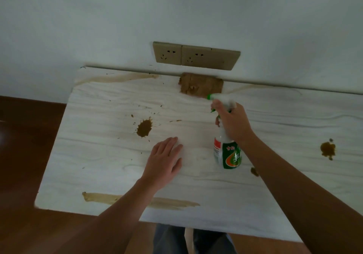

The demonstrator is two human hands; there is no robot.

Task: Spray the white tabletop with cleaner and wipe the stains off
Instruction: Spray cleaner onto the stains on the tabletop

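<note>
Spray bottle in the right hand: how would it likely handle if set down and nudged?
The spray bottle looks tall and narrow, so probably tippy. Its see-through upper part suggests thin, light plastic. The right hand grips only the neck, hinting modest weight.

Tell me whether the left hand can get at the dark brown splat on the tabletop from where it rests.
Probably yes. The left hand lies flat on the tabletop, with the dark brown splat just beyond its fingers, slightly to the left. Only bare surface shows between them.

Spray bottle (227,151) right of stain (144,128)
</note>
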